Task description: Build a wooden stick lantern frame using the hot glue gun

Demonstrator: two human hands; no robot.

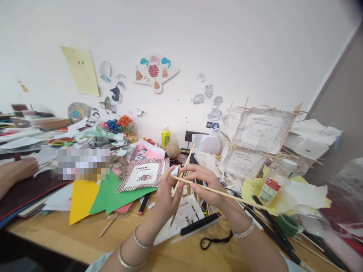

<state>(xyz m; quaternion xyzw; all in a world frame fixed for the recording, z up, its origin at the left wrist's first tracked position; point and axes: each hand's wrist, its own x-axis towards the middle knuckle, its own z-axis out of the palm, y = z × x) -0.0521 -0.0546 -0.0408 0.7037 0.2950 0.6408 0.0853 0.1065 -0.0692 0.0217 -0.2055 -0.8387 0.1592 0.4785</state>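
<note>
In front of me, my left hand (167, 189) is closed, its fingers pinched on a thin wooden stick (188, 158) that slants up and away. My right hand (208, 185) pinches a longer wooden stick (236, 196) that stretches out to the right. The two sticks cross between my fingertips; whether anything binds them there is too small to tell. Below my hands lie a white sheet with dark red marks (185, 213), a black marker (200, 223) and a looped black cord (217, 240).
Framed paper panels (262, 128) lean at the right, near a glue bottle (270, 190) and a green tape roll (287, 225). A twine ball (172, 151) and a yellow bottle (166, 136) stand behind. Coloured paper (82, 200) lies left. Another person's hand (24, 168) rests far left.
</note>
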